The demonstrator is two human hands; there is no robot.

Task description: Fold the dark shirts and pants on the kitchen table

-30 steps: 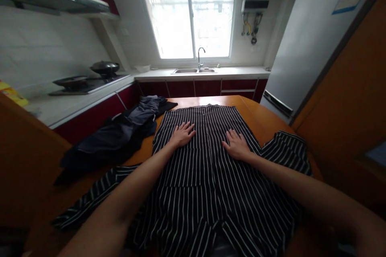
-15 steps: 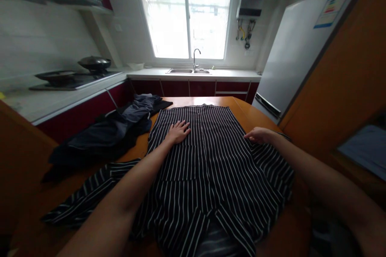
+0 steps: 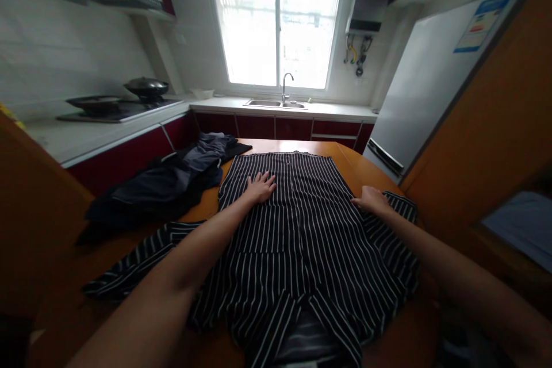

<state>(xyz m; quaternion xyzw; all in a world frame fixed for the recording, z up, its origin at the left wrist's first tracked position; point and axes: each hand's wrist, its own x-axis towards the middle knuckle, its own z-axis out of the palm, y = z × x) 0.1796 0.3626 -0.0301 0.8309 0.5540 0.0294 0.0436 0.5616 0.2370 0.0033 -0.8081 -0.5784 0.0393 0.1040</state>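
A black shirt with white stripes [image 3: 297,224] lies spread on the wooden table [image 3: 351,161], its collar toward me and its hem at the far side. My left hand [image 3: 261,188] rests flat on the shirt's upper left part, fingers spread. At the shirt's right side edge, my right hand [image 3: 371,200] is closed, thumb and fingers pinching the cloth there. One sleeve reaches out to the left beneath my left forearm; the other lies folded along the right side, partly behind my right forearm.
Dark clothes [image 3: 159,184] lie heaped on the table's left side. Beyond the table are a counter with a sink [image 3: 265,103] and a stove with a lidded pan [image 3: 146,87]. A grey fridge [image 3: 409,80] stands at the right.
The camera view has shifted slightly, so the scene sits a little further right. My left hand stays flat on the shirt, and my right hand stays at its right edge.
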